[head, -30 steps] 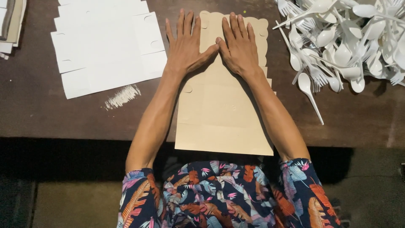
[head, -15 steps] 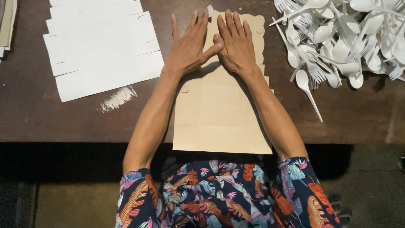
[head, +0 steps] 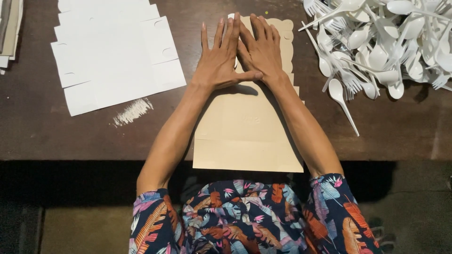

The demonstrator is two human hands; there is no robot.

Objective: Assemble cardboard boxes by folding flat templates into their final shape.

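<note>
Left hand (head: pixel 220 61): flat, fingers released — on bag (head: pixel 249 131)
Right hand (head: pixel 260 51): flat, released, touching left
Spoons (head: pixel 381 42): far right

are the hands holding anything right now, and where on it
Nothing is gripped. The left hand and right hand lie flat, fingers spread, pressing on the far end of the tan paper bag near its scalloped edge.
</note>
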